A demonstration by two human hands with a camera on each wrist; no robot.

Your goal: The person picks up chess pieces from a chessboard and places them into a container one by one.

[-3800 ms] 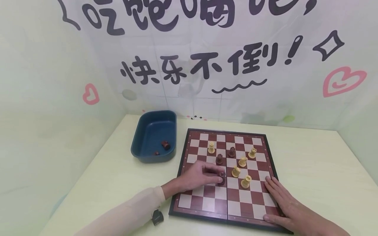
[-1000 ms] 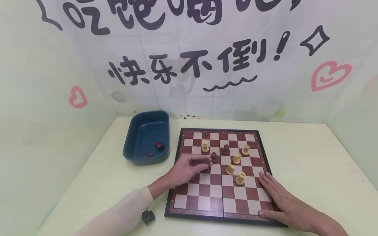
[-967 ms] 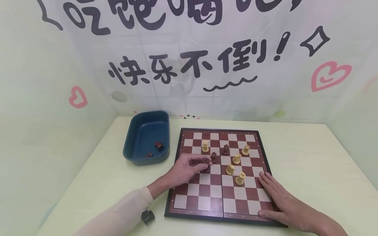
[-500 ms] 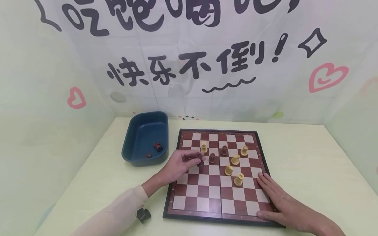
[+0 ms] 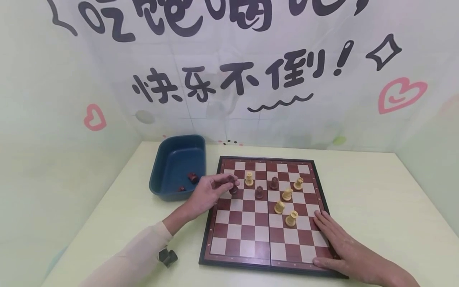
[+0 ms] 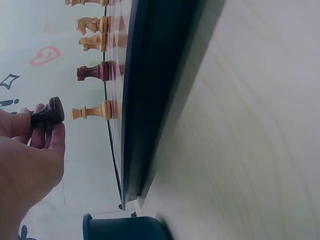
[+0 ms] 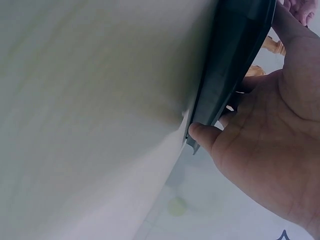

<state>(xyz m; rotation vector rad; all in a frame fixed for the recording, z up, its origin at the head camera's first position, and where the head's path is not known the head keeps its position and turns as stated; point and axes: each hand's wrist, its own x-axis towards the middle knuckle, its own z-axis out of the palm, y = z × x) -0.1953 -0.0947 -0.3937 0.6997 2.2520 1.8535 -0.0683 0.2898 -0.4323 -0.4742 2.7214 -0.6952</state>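
My left hand (image 5: 205, 195) pinches a dark chess piece (image 5: 234, 190) between thumb and fingers, over the left side of the chessboard (image 5: 241, 230). In the left wrist view this chess piece (image 6: 49, 112) is tilted and raised clear of the board, its top hidden by the fingers. My right hand (image 5: 349, 249) rests on the board's right edge with fingers fairly straight and thumb spread. Standing on the board are two dark pieces, one a dark rook (image 5: 259, 193), and several cream ones, including a cream knight (image 5: 287, 194) and a cream rook (image 5: 291, 219).
A blue tray (image 5: 154, 184) stands left of the board, with two dark chess pieces (image 5: 192, 177) lying inside. Behind the table (image 5: 118, 223) hangs a white sheet (image 5: 229, 131) with black lettering. A black strapped device (image 5: 167, 257) sits at the left sleeve.
The left hand has lifted the dark chess piece off the board's middle and carried it left, toward the tray. The right hand has stayed on the board's edge.
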